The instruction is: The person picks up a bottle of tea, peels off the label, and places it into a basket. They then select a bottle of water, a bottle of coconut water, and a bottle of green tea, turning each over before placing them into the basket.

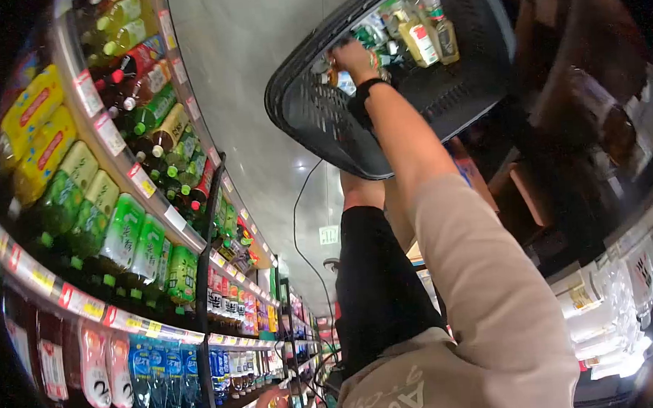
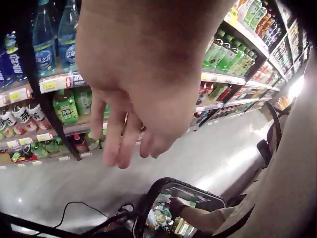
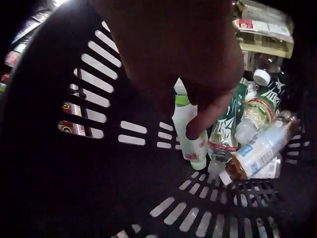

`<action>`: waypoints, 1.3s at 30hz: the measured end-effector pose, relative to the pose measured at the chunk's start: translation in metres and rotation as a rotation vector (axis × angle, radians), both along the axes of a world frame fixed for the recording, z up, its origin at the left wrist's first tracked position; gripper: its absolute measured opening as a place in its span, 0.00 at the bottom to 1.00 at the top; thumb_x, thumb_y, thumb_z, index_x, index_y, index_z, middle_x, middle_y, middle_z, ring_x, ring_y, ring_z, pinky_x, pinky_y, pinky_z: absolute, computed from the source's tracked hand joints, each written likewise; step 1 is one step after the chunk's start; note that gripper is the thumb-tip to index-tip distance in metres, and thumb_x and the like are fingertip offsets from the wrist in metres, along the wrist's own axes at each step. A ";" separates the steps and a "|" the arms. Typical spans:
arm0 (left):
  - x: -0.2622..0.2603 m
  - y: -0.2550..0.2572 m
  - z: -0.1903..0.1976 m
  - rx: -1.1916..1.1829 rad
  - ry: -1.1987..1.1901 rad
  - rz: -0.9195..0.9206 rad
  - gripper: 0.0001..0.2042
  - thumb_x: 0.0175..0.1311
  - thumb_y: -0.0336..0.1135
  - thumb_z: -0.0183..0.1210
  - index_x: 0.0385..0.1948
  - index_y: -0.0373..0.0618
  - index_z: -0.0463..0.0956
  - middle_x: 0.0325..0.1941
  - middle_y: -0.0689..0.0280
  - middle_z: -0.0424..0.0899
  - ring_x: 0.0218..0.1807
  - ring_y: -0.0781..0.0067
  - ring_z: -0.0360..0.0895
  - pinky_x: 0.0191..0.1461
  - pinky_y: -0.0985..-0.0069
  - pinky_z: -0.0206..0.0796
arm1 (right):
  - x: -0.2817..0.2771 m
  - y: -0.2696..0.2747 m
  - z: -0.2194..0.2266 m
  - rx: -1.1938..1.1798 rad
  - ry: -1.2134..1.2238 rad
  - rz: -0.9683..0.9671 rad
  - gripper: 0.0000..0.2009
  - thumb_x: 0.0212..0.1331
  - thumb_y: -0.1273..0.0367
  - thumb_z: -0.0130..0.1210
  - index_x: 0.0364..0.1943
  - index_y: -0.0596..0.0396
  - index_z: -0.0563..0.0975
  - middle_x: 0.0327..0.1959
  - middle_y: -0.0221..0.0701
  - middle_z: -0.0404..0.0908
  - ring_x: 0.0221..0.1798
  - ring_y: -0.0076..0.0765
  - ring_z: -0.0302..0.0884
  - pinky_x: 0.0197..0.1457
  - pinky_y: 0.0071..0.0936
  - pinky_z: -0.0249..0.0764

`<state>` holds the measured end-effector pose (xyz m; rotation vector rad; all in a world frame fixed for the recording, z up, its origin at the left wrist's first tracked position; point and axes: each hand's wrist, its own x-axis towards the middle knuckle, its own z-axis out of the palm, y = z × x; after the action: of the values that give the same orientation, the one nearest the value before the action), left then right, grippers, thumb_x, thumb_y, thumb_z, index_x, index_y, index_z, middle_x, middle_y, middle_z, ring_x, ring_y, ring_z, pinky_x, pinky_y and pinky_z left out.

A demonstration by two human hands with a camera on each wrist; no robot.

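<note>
My right hand (image 1: 355,58) reaches down inside a black shopping basket (image 1: 476,83). In the right wrist view its fingers grip a white bottle (image 3: 190,136) with a green band, against the slotted wall. Beside that bottle lie clear bottles with green labels (image 3: 229,121) and a brown-drink bottle (image 3: 260,151) with a pale label. Two yellowish bottles (image 1: 417,41) stand at the basket's other side. My left hand (image 2: 143,84) hangs loosely with nothing in it, near the shelves, fingers (image 2: 113,146) relaxed and pointing down.
Long shelves of bottled drinks (image 1: 130,238) with price tags run along one side. A dark cable (image 1: 295,221) trails over the grey floor (image 1: 259,73). Packed white goods (image 1: 610,314) show at the opposite side.
</note>
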<state>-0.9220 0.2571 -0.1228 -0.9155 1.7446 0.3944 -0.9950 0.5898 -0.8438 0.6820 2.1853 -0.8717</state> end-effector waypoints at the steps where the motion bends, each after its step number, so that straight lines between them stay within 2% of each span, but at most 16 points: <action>1: -0.002 0.004 -0.004 -0.103 -0.085 0.123 0.09 0.74 0.29 0.56 0.49 0.36 0.80 0.50 0.57 0.85 0.51 0.65 0.81 0.53 0.70 0.72 | 0.009 -0.001 -0.033 -0.025 0.048 0.057 0.26 0.59 0.53 0.60 0.46 0.67 0.80 0.50 0.57 0.83 0.55 0.60 0.81 0.59 0.46 0.76; 3: 0.024 -0.015 -0.009 0.019 -0.093 -0.197 0.11 0.75 0.32 0.57 0.51 0.36 0.81 0.50 0.58 0.86 0.49 0.67 0.81 0.57 0.70 0.71 | 0.017 -0.004 -0.080 -0.107 0.083 -0.072 0.25 0.56 0.56 0.65 0.46 0.67 0.79 0.49 0.57 0.83 0.54 0.60 0.81 0.57 0.45 0.78; 7: 0.027 -0.009 -0.038 0.033 -0.101 -0.051 0.12 0.76 0.35 0.57 0.49 0.34 0.81 0.47 0.57 0.86 0.49 0.67 0.82 0.56 0.70 0.73 | 0.013 -0.017 -0.106 -0.136 0.173 -0.620 0.28 0.48 0.58 0.74 0.47 0.65 0.78 0.49 0.55 0.84 0.52 0.59 0.83 0.53 0.45 0.81; 13: 0.052 -0.022 -0.025 0.025 -0.079 0.085 0.12 0.76 0.34 0.55 0.51 0.33 0.79 0.49 0.59 0.84 0.50 0.68 0.80 0.54 0.72 0.74 | 0.023 -0.020 -0.036 0.073 0.371 -0.274 0.35 0.39 0.55 0.78 0.46 0.68 0.77 0.46 0.53 0.85 0.52 0.60 0.83 0.53 0.47 0.80; 15: 0.051 -0.021 -0.021 0.140 0.047 -0.087 0.11 0.74 0.33 0.57 0.48 0.35 0.81 0.48 0.58 0.86 0.50 0.65 0.81 0.55 0.66 0.72 | 0.011 -0.028 0.018 0.116 0.117 -0.271 0.36 0.42 0.55 0.74 0.51 0.68 0.73 0.47 0.55 0.84 0.53 0.59 0.82 0.57 0.46 0.79; 17: 0.043 -0.008 -0.008 0.100 0.069 0.167 0.11 0.74 0.33 0.58 0.49 0.36 0.81 0.49 0.58 0.86 0.51 0.64 0.81 0.57 0.67 0.71 | 0.013 -0.036 0.068 0.175 0.026 -0.250 0.35 0.44 0.56 0.72 0.51 0.68 0.72 0.48 0.56 0.83 0.53 0.59 0.82 0.58 0.45 0.79; 21: 0.080 -0.022 0.037 0.004 0.195 0.206 0.12 0.72 0.33 0.60 0.51 0.36 0.82 0.53 0.59 0.86 0.56 0.64 0.80 0.62 0.68 0.70 | 0.017 -0.041 0.193 0.154 -0.056 -0.464 0.44 0.42 0.48 0.72 0.62 0.61 0.72 0.48 0.59 0.84 0.53 0.62 0.83 0.56 0.48 0.79; 22: 0.134 -0.065 0.038 0.136 0.348 -0.085 0.13 0.72 0.34 0.61 0.52 0.38 0.82 0.54 0.59 0.85 0.56 0.65 0.80 0.61 0.70 0.70 | 0.030 -0.040 0.200 0.189 0.010 -0.518 0.43 0.41 0.48 0.72 0.63 0.56 0.73 0.49 0.58 0.84 0.54 0.61 0.83 0.57 0.47 0.79; 26: 0.194 -0.101 0.056 0.297 0.601 0.126 0.14 0.65 0.26 0.61 0.52 0.36 0.79 0.45 0.58 0.89 0.50 0.66 0.84 0.61 0.68 0.71 | 0.063 -0.030 0.282 0.191 0.113 -0.617 0.36 0.40 0.48 0.72 0.48 0.65 0.79 0.43 0.55 0.86 0.52 0.61 0.83 0.57 0.48 0.78; 28: 0.207 -0.113 0.083 0.350 0.742 0.076 0.14 0.66 0.27 0.61 0.53 0.36 0.79 0.45 0.58 0.89 0.49 0.67 0.85 0.60 0.69 0.71 | 0.077 -0.012 0.306 0.054 0.076 -0.470 0.35 0.41 0.47 0.69 0.45 0.66 0.80 0.43 0.55 0.85 0.49 0.60 0.84 0.55 0.46 0.79; 30: 0.248 -0.145 0.080 0.415 0.916 0.172 0.14 0.68 0.28 0.60 0.53 0.36 0.79 0.45 0.60 0.88 0.49 0.68 0.84 0.59 0.70 0.72 | 0.085 -0.029 0.371 -0.103 0.206 -0.911 0.21 0.46 0.55 0.70 0.33 0.61 0.82 0.29 0.39 0.84 0.26 0.39 0.84 0.30 0.32 0.78; 32: 0.273 -0.165 0.089 0.496 1.058 0.278 0.14 0.69 0.28 0.59 0.54 0.36 0.78 0.44 0.61 0.88 0.49 0.70 0.84 0.58 0.71 0.72 | 0.098 -0.034 0.383 -0.595 0.377 -1.000 0.17 0.52 0.56 0.67 0.35 0.55 0.82 0.26 0.31 0.81 0.19 0.30 0.73 0.21 0.29 0.67; 33: 0.288 -0.171 0.092 0.516 1.121 0.305 0.14 0.70 0.29 0.59 0.54 0.36 0.78 0.44 0.62 0.87 0.49 0.70 0.84 0.58 0.72 0.72 | 0.103 -0.045 0.443 -0.715 0.322 -1.018 0.16 0.55 0.56 0.66 0.40 0.52 0.82 0.26 0.28 0.81 0.17 0.25 0.67 0.19 0.27 0.62; 36: 0.328 -0.195 0.080 0.643 1.246 0.389 0.14 0.72 0.30 0.57 0.55 0.35 0.77 0.44 0.63 0.87 0.48 0.72 0.83 0.57 0.73 0.72 | 0.154 -0.088 0.613 -1.208 0.349 -0.900 0.22 0.64 0.55 0.60 0.56 0.50 0.76 0.38 0.32 0.85 0.20 0.21 0.64 0.23 0.22 0.62; 37: 0.337 -0.206 0.078 0.643 1.264 0.393 0.14 0.72 0.30 0.57 0.54 0.35 0.77 0.44 0.63 0.87 0.48 0.73 0.83 0.57 0.73 0.72 | 0.172 -0.093 0.630 -1.415 0.341 -0.804 0.25 0.63 0.58 0.62 0.62 0.51 0.72 0.48 0.37 0.84 0.30 0.26 0.78 0.30 0.25 0.74; 39: 0.369 -0.214 0.077 0.643 1.253 0.435 0.14 0.72 0.30 0.57 0.54 0.35 0.77 0.44 0.63 0.86 0.48 0.73 0.83 0.56 0.74 0.72 | 0.216 -0.134 0.718 -1.531 0.455 -0.633 0.31 0.62 0.57 0.64 0.67 0.52 0.69 0.60 0.40 0.79 0.53 0.40 0.82 0.48 0.41 0.82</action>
<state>-0.5529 0.0430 -0.0456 -0.5394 2.1945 2.0107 -0.7788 0.4554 -0.1255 0.3160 0.9181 -2.6981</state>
